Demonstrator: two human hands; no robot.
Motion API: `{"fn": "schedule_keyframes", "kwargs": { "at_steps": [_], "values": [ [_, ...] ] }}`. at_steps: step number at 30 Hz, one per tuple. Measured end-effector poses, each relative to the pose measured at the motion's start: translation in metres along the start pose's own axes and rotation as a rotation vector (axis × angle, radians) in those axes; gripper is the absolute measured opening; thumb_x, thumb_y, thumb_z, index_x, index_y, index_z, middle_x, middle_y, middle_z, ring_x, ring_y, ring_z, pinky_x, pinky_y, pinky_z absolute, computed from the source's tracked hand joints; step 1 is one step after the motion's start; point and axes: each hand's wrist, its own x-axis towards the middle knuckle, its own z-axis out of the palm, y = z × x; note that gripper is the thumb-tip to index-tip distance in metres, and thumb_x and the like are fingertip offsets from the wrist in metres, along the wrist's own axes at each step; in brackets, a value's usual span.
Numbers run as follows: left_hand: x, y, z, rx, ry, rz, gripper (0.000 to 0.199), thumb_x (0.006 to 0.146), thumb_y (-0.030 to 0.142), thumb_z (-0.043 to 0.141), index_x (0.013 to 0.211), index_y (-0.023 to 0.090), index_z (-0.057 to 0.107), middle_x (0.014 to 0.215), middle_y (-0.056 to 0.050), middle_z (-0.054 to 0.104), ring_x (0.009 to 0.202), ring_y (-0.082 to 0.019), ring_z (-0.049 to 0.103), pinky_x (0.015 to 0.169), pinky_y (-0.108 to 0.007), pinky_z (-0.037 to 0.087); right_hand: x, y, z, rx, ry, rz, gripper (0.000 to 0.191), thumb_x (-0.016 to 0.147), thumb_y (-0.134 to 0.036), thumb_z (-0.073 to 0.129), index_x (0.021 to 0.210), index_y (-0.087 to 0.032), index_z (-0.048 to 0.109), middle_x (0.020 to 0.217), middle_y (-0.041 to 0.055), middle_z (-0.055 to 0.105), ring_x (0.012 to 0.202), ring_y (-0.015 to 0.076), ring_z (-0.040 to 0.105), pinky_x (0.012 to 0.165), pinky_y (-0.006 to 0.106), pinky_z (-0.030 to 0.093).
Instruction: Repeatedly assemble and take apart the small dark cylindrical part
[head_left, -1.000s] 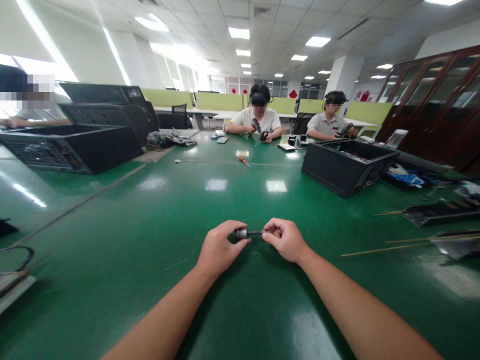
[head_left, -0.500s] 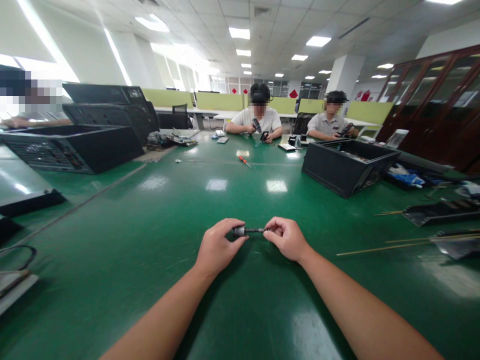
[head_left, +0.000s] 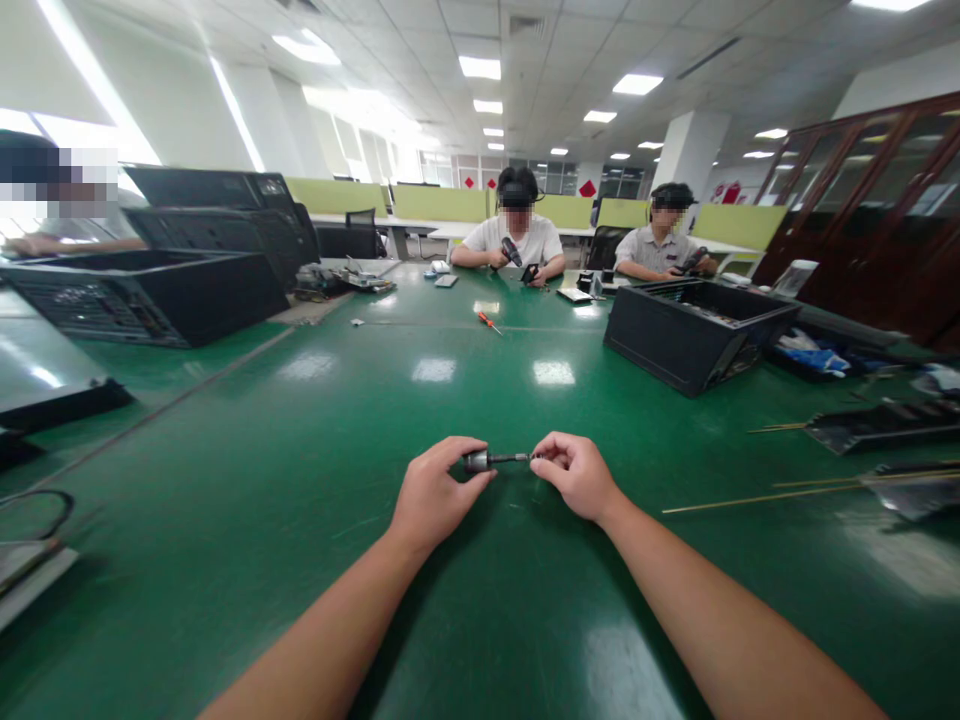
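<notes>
Between my hands, just over the green table (head_left: 330,560), a metal rod-shaped part (head_left: 510,458) lies level, with a thick grey cylinder at its left end and a thin dark shaft. My left hand (head_left: 439,492) grips the cylinder between thumb and fingers. At the other end, my right hand (head_left: 574,475) is closed on the thin tip; its fingers hide the very end. What small piece may sit on that tip is too small to make out.
A red screwdriver (head_left: 489,322) lies ahead of my hands. Dark computer cases stand at right (head_left: 697,335) and left (head_left: 150,295). Thin brass rods (head_left: 750,500) lie at right. Across the table, a person (head_left: 517,240) holds a power tool; other people sit at far right and far left.
My right hand has shifted very slightly to the right along the part. My left hand keeps its hold on the cylinder, nearly unmoved.
</notes>
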Motion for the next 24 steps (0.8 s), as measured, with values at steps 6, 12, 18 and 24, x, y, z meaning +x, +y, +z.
{"fn": "schedule_keyframes", "kwargs": {
  "at_steps": [6,12,18,24],
  "values": [
    [0.001,-0.003,-0.001,0.037,0.035,-0.095,0.026,0.076,0.031,0.076,0.1,0.026,0.069,0.097,0.001,0.071,0.089,-0.019,0.065,0.082,-0.032,0.05,0.001,0.001,-0.001,0.057,0.015,0.017,0.014,0.074,-0.03,0.067,0.076,-0.016,0.065,0.061,-0.0015,0.056,0.05,0.0102,0.042,0.049,0.024,0.031],
    [0.006,-0.004,-0.001,0.054,0.154,-0.192,0.034,0.08,0.044,0.068,0.105,0.021,0.067,0.099,-0.005,0.068,0.094,-0.023,0.061,0.088,-0.037,0.048,0.008,0.007,0.001,0.119,0.135,0.092,0.027,0.082,-0.043,0.062,0.076,-0.017,0.064,0.059,0.0004,0.061,0.053,0.0133,0.052,0.054,0.025,0.04],
    [0.007,-0.007,-0.009,-0.241,0.184,-0.416,0.052,0.084,0.052,0.061,0.12,0.015,0.063,0.098,-0.007,0.071,0.087,-0.02,0.066,0.085,-0.033,0.051,0.013,0.013,0.0,0.122,0.128,0.097,0.043,0.088,-0.056,0.054,0.073,-0.016,0.063,0.056,0.0011,0.061,0.05,0.0131,0.05,0.053,0.025,0.04],
    [-0.012,0.001,-0.074,-0.305,0.233,-0.6,0.051,0.072,0.054,0.074,0.106,0.017,0.066,0.103,-0.007,0.074,0.099,-0.024,0.068,0.093,-0.035,0.051,0.014,0.019,0.001,0.176,0.099,0.082,0.051,0.091,-0.062,0.046,0.072,-0.016,0.06,0.055,0.0019,0.061,0.05,0.0131,0.051,0.052,0.024,0.04]
  ]
}}
